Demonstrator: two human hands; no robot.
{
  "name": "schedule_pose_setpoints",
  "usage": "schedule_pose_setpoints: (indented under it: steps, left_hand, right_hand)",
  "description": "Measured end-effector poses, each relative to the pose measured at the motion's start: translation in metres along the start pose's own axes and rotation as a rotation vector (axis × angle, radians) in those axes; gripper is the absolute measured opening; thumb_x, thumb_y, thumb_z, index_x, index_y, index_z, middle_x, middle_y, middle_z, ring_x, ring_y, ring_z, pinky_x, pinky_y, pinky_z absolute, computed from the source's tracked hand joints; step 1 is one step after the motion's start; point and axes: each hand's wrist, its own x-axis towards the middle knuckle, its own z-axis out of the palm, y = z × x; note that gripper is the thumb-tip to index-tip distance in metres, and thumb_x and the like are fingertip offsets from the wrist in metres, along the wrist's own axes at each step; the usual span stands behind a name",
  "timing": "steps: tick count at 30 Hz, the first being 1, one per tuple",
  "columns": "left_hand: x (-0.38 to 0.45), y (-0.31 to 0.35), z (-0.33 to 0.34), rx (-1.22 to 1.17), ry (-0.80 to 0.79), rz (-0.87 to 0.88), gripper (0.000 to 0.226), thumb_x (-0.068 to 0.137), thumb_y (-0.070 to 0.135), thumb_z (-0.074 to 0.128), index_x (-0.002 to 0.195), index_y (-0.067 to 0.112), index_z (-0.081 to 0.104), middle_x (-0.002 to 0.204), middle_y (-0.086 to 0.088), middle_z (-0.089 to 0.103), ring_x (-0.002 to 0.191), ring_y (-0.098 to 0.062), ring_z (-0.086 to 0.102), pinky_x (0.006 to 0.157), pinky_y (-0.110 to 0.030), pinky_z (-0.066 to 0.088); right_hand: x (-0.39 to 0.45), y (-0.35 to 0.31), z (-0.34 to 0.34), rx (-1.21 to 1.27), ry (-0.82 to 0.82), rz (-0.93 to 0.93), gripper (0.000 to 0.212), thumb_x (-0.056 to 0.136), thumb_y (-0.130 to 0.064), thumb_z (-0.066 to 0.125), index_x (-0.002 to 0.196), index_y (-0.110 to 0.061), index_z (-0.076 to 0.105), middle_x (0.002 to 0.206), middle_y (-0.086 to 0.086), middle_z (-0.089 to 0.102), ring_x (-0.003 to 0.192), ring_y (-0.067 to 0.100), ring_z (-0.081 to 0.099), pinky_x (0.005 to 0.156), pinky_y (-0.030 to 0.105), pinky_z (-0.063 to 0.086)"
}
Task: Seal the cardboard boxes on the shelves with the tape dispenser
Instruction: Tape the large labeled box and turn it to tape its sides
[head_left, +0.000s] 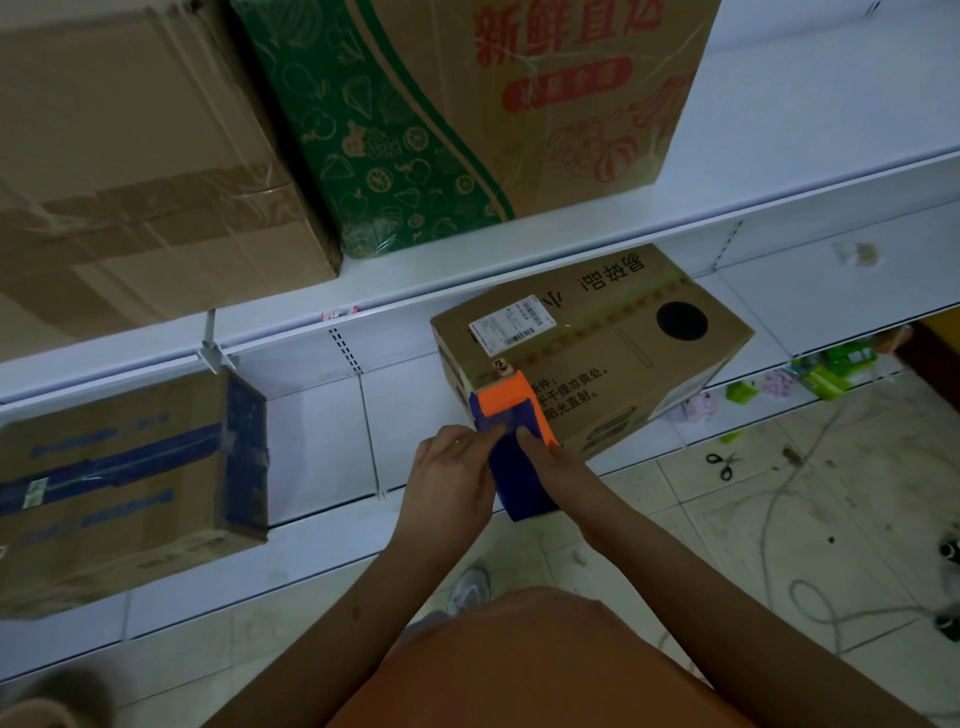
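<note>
Both hands on tape dispenser against box

Lower shelf: open white deck between the blue-taped box at left and the angled carton at right; a hand can pass there. Overhead, the upper shelf edge and a hanging white bracket limit entry from above. The carton's near corner is blocked by the tape dispenser and both hands. Open deck lies right of the carton. Floor right: scissors, loose cable, scattered packets.
</note>
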Motion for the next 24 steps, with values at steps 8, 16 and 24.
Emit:
schedule_pose_setpoints:
  steps: [8, 16, 24]
  left_hand:
    - [0.026, -0.043, -0.002, -0.240, 0.199, -0.416, 0.020, 0.089, 0.006, 0.071, 0.106, 0.016, 0.075, 0.093, 0.005, 0.069, 0.085, -0.012, 0.057, 0.082, -0.027, 0.050]
    - [0.073, -0.122, -0.019, -0.484, 0.099, -0.700, 0.008, 0.088, 0.015, 0.075, 0.093, 0.020, 0.079, 0.097, 0.002, 0.076, 0.094, -0.012, 0.070, 0.093, -0.023, 0.053]
    - [0.116, -0.154, 0.021, -0.442, -0.139, -0.560, 0.018, 0.091, 0.014, 0.073, 0.103, 0.000, 0.075, 0.092, 0.018, 0.051, 0.087, 0.018, 0.051, 0.077, 0.006, 0.029]
  right_hand:
    - [0.008, 0.012, -0.006, -0.494, 0.122, -0.201, 0.043, 0.091, -0.049, 0.062, 0.098, -0.007, 0.058, 0.088, 0.010, 0.067, 0.076, 0.025, 0.065, 0.070, 0.038, 0.054]
    - [0.014, 0.007, 0.019, -0.668, 0.120, -0.281, 0.045, 0.089, -0.058, 0.058, 0.077, -0.016, 0.048, 0.068, 0.001, 0.057, 0.059, 0.017, 0.056, 0.054, 0.026, 0.039]
    - [0.032, 0.006, 0.026, -0.661, 0.175, -0.208, 0.056, 0.090, -0.061, 0.054, 0.076, -0.007, 0.056, 0.071, 0.011, 0.064, 0.060, 0.024, 0.061, 0.057, 0.037, 0.048]
